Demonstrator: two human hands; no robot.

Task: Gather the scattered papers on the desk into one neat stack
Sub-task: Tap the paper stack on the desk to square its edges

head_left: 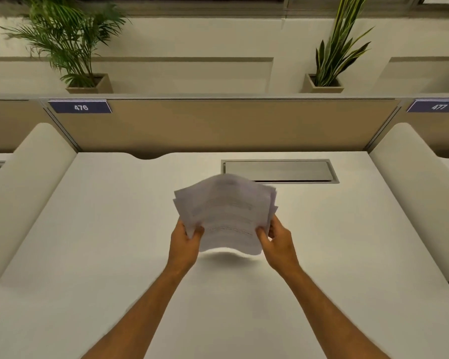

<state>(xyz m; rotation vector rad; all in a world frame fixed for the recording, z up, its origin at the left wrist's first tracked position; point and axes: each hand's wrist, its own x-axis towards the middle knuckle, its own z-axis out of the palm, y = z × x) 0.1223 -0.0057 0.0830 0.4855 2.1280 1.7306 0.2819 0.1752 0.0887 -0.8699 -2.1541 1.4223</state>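
A bundle of white printed papers [226,213] hangs in the air just above the middle of the white desk [114,242], casting a shadow below its near edge. The sheets are uneven, with corners fanned out at the top left and right, and the far part is motion-blurred. My left hand [186,242] grips the bundle's lower left edge, thumb on top. My right hand [276,239] grips the lower right edge in the same way. No loose sheets show elsewhere on the desk.
A grey metal cable hatch [279,171] is set into the desk behind the papers. A tan partition [218,123] with label 476 [80,107] closes the back, white dividers [26,187] flank both sides. Two potted plants [88,81] stand on the ledge beyond.
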